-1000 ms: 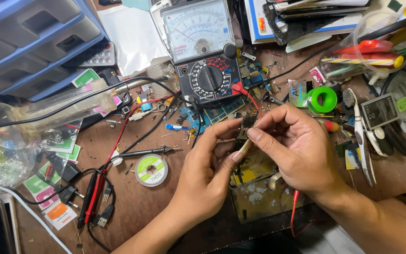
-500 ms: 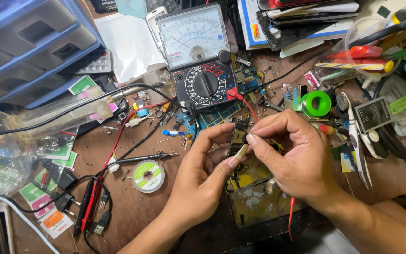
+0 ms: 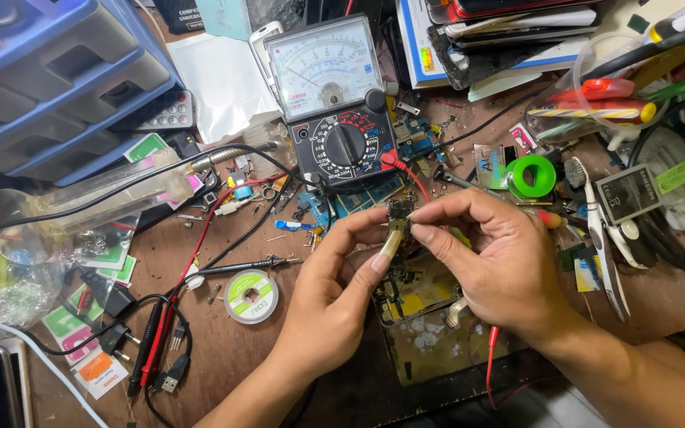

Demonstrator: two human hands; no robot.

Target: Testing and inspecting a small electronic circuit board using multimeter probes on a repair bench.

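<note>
Our fingers [image 3: 406, 226] are pinched together on a small circuit board piece [image 3: 399, 212], held up off the counter [image 3: 223, 357]: left hand [image 3: 334, 297] grips it from below with thumb and forefinger, right hand [image 3: 489, 265] nips its top edge from 3 o'clock. Both hands clamped on the same part, no gap visible between fingertips and board. We judge this is the inspect/orient step: part is lifted and being turned or steadied, not yet probed. Directly under the hands, at 6 o'clock, sits an opened device with yellow patches [image 3: 414, 305], likely where the piece belongs. At 12 o'clock, the analog multimeter [image 3: 336, 99], with a red lead wire [image 3: 406, 170] running from it toward our hands; a second red wire [image 3: 489, 364] shows below the right wrist. At 9 o'clock, a black probe [image 3: 239, 267] lies on the counter, and the solder wire spool [image 3: 251, 296] sits just below it. Green tape roll [image 3: 531, 176] at 2 o'clock, blue drawer unit [image 3: 49, 71] at 10 o'clock. Next move calls for one hand to hold the board alone, steady, so the other can free up for a probe; contacts are too small to make out here.
</note>
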